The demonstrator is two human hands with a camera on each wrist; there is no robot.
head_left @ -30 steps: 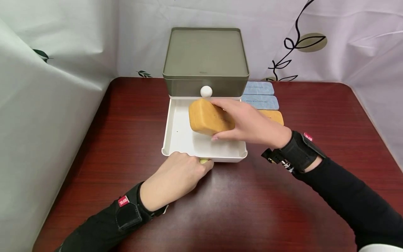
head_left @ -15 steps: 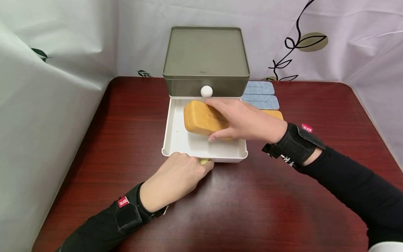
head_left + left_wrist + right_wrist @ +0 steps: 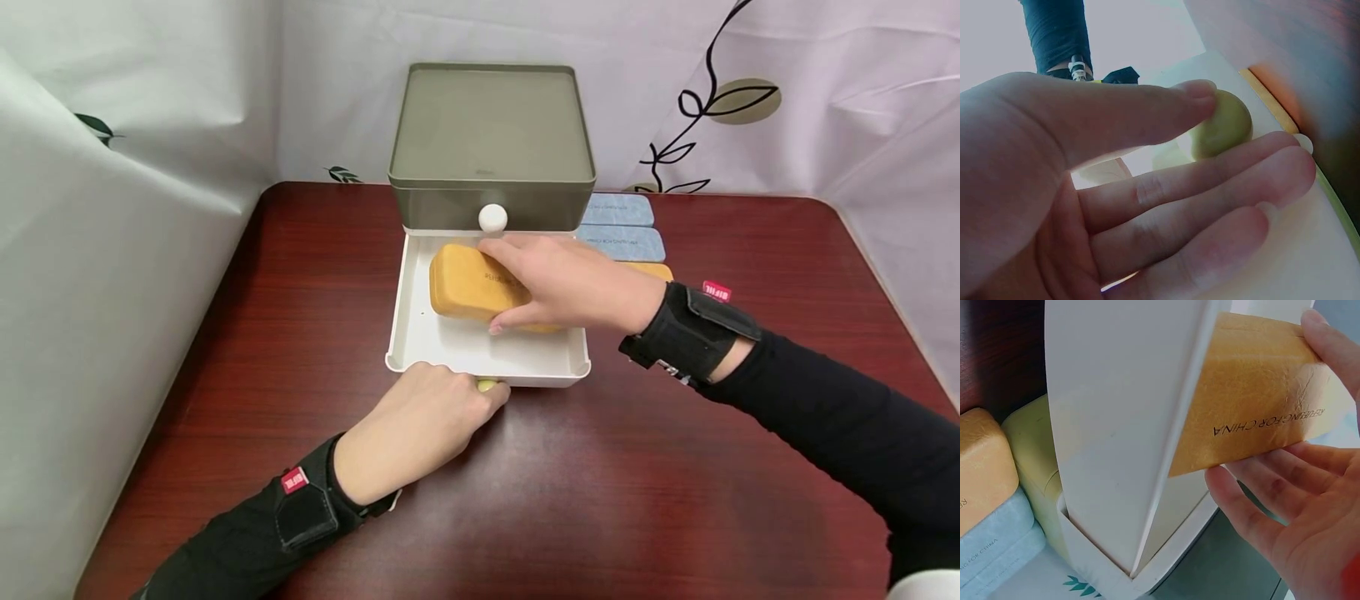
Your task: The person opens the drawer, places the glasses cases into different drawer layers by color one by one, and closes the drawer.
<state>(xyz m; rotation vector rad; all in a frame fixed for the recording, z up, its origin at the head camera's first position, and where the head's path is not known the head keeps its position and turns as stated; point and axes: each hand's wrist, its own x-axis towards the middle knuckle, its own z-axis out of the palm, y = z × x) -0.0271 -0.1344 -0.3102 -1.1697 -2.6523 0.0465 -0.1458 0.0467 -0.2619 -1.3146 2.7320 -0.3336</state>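
My right hand (image 3: 573, 282) grips a mustard-yellow glasses case (image 3: 472, 286) from above, thumb on its near side, fingers over its far side. The case lies lengthwise across the white drawer (image 3: 457, 348), low inside it. Dark lettering shows on the case (image 3: 1266, 394) in the right wrist view. My left hand (image 3: 420, 425) is at the drawer's front, pinching its round yellow-green knob (image 3: 1229, 125) between thumb and index finger, with the other fingers stretched alongside. The drawer is pulled out from under a grey-green box (image 3: 491, 125).
Beside the box, two light-blue cases (image 3: 621, 244) and another mustard case (image 3: 651, 271) lie in a row, partly hidden by my right hand. A yellow-green case (image 3: 1034, 440) stands by the drawer. A white knob (image 3: 492, 218) sticks out above it. White cloth (image 3: 150, 125) borders the table.
My right hand has carried the mustard glasses case leftward and slightly lower within the drawer, turning it more level. The left hand has stayed at the knob.
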